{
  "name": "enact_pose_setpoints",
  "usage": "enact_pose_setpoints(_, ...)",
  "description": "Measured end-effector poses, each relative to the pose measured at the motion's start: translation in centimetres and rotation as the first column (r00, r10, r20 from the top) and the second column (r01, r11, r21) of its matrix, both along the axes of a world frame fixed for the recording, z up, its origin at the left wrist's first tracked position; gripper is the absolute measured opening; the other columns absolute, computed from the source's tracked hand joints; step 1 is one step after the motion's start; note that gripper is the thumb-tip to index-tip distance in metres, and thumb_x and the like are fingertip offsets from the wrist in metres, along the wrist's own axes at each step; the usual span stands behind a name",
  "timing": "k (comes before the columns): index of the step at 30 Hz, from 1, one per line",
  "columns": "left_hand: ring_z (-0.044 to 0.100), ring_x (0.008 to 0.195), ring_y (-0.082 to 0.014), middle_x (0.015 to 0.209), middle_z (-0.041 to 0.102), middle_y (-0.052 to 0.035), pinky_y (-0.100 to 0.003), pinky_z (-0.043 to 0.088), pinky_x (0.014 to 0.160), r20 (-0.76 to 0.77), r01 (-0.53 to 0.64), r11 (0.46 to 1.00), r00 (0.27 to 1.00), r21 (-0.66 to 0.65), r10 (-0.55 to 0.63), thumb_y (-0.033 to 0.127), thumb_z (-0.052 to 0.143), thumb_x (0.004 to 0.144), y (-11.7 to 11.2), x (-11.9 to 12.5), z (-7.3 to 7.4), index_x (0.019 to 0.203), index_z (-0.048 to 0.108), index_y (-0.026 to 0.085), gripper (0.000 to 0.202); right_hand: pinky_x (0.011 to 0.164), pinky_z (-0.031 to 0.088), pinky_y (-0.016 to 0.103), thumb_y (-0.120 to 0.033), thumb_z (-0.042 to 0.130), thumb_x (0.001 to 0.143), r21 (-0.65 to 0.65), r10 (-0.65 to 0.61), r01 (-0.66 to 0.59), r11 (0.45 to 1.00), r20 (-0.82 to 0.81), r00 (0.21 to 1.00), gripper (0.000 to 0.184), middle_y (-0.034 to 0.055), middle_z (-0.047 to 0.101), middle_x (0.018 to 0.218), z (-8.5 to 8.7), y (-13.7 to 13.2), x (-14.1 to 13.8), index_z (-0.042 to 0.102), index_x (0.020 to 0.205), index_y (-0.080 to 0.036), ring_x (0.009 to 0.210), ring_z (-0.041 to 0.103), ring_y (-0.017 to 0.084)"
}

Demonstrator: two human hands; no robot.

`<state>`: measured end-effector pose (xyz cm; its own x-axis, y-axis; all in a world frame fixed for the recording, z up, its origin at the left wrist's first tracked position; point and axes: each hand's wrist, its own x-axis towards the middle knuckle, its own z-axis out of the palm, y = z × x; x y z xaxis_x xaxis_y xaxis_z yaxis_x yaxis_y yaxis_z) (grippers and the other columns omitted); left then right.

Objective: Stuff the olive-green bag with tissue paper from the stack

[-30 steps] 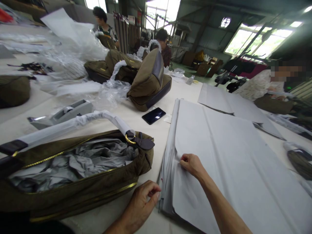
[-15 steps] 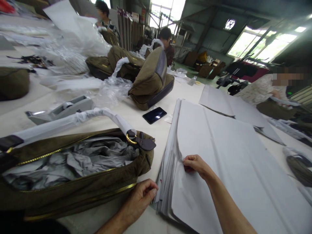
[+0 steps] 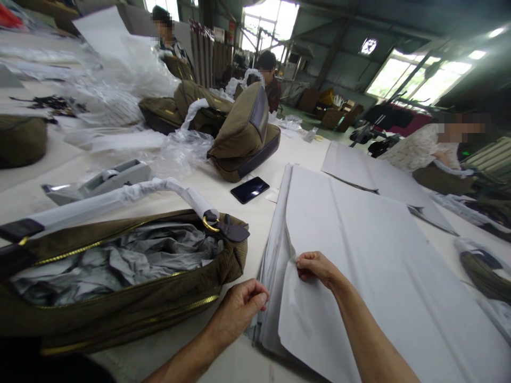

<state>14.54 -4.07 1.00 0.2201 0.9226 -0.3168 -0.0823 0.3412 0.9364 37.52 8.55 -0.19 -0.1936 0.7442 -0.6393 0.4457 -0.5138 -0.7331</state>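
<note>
My right hand (image 3: 317,269) pinches the left edge of the top paper sheet (image 3: 359,255) on a stack of large white sheets. That edge is lifted and creased at the fingertips, apart from the sheets below. My left hand (image 3: 245,303) is closed with its fingers curled and nothing visible in them, close beside the left edges of the stack. Left of it lies an olive handbag (image 3: 159,298), its gold zipper open. Crumpled grey paper (image 3: 120,266) fills the bag, and its handle (image 3: 120,198) is wrapped in white.
A black phone (image 3: 249,190) lies behind the stack's left corner. A grey tape dispenser (image 3: 115,180) stands behind the handbag. More olive bags (image 3: 243,127) and clear plastic wrap (image 3: 183,151) lie further back. Another paper stack (image 3: 359,165) is at the far right, near a seated person (image 3: 415,149).
My left hand has moved up and right, closer to the stack's edge. The top sheet's near left part is raised a little more, with my right hand still pinching its edge.
</note>
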Motion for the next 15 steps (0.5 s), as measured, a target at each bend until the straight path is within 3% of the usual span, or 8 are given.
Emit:
enact_pose_setpoints(8, 0.054, 0.066, -0.0129, 0.069, 0.053, -0.0011, -0.024, 0.037, 0.06, -0.041, 0.007, 0.999, 0.999, -0.041, -0.009, 0.037, 0.051, 0.071, 0.2, 0.6, -0.6, 0.079, 0.057, 0.013, 0.026, 0.053, 0.044, 0.022, -0.03, 0.065, 0.055, -0.026, 0.189, -0.188, 0.982, 0.054, 0.98, 0.021, 0.0011, 0.061, 0.056, 1.4, 1.1, -0.4, 0.06, 0.067, -0.013, 0.055, 0.056, 0.012)
enact_pose_setpoints(15, 0.053, 0.063, -0.0125, 0.068, 0.053, 0.0005, -0.024, 0.041, 0.058, 0.043, -0.133, 0.987, 0.99, -0.091, 0.137, 0.035, 0.054, 0.069, 2.5, 2.3, -0.7, 0.085, 0.055, 0.013, 0.027, 0.052, 0.04, 0.022, -0.03, 0.051, 0.062, 0.078, 0.189, -0.196, 0.977, 0.086, 0.978, 0.014, -0.002, 0.054, 0.055, 0.6, 0.3, -0.3, 0.049, 0.063, -0.016, 0.053, 0.051, 0.011)
